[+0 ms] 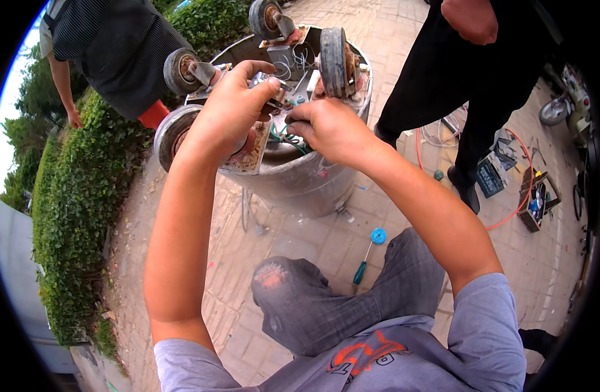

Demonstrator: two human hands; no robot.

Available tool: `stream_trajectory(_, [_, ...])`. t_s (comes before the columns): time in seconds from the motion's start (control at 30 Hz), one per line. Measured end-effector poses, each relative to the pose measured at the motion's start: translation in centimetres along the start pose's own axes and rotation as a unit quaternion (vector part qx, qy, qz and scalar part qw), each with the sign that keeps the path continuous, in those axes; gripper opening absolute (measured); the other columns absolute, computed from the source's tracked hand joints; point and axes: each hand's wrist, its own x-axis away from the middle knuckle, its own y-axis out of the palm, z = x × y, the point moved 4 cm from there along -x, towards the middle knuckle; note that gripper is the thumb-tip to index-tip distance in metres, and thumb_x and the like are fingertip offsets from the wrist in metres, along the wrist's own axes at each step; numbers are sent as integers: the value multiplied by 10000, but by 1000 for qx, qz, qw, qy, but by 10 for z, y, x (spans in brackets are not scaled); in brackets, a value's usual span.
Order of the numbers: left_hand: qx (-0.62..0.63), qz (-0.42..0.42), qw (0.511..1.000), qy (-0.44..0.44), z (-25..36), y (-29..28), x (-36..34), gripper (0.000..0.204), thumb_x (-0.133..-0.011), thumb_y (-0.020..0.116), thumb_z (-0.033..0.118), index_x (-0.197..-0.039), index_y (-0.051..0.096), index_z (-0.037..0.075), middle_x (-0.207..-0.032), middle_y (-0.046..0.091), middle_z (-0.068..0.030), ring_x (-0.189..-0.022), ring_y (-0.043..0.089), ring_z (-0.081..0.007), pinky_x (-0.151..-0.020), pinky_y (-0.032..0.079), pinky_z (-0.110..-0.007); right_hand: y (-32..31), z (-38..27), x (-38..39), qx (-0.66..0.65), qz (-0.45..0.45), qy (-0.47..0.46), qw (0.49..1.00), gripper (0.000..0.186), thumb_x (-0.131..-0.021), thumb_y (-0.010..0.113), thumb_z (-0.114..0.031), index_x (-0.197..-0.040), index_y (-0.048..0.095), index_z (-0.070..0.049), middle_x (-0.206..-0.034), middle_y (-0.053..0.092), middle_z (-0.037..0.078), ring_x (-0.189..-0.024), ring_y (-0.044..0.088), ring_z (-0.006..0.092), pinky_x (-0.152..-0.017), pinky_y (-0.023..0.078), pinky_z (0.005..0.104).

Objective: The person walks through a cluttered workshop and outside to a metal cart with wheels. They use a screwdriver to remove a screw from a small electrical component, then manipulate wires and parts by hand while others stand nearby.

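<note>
An upturned round metal drum (293, 191) carries rusty caster wheels (334, 63) on brackets around its top, with white and green wires (293, 139) inside. My left hand (235, 108) reaches over the near left bracket (254, 157), its fingers closed round a small silver metal part (267, 88) among the casters; what that part is I cannot make out. My right hand (329, 130) is just right of it at the green wires, thumb and fingers curled together; whatever is between them is hidden.
A person in a dark apron (107, 55) stands left by a hedge (84, 215); another in black trousers (424, 78) stands right. A screwdriver (360, 273) and blue roll (378, 236) lie by my knee. A toolbox (536, 202), orange hose (512, 222) and scooter (564, 104) are at right.
</note>
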Motion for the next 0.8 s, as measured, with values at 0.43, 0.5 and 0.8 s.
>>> stream_trajectory(0.43, [-47,36,998,-2,-5,4,-2,376,-942,576,180,-1249,511,-27,-1000,631,-112,-845,602,-134,-718,509,-279,4,1,6,52,100,-58,992,171,-835,666,-225,-880,712,-67,-784,665,152,-765,644,346,-682,500,456])
stream_trajectory(0.5, [-70,56,994,60,-3,4,-5,373,-941,574,171,-1251,510,-26,-1010,632,-116,-841,603,-136,-719,508,-278,5,-2,8,68,118,-45,990,175,-842,658,-242,-884,718,-83,-804,670,123,-776,646,329,-670,501,446])
stream_trajectory(0.8, [-6,82,996,38,-11,4,-5,359,-944,568,168,-1246,514,-18,-985,623,-103,-835,593,-135,-716,496,-285,10,-8,13,102,146,-26,984,163,-849,642,-253,-818,680,-97,-766,649,85,-722,639,317,-605,484,445])
